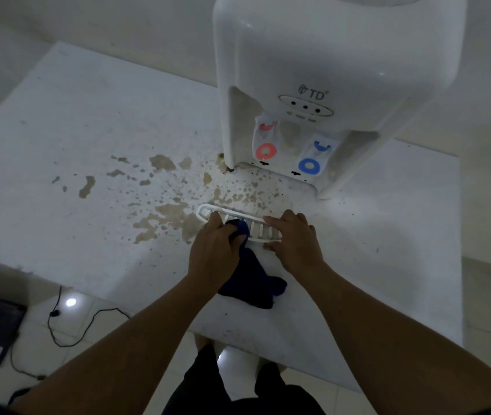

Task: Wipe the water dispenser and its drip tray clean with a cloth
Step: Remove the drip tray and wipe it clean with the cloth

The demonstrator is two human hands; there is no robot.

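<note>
We find the drip tray [256,229] out on the counter [58,145], near of the water dispenser [313,70]; light, rigid, slotted plastic, we judge. Left hand [213,253] grips the soft cloth [251,283]; right hand [293,241] pins the tray's right end

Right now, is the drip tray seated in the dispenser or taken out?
Out. The drip tray lies on the table in front of the dispenser, apart from its base, under both hands.

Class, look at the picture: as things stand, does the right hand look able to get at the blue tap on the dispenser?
Probably yes. The right hand rests on the drip tray, and nothing stands between it and the blue tap beyond; it would have to let go of the tray first.
</note>
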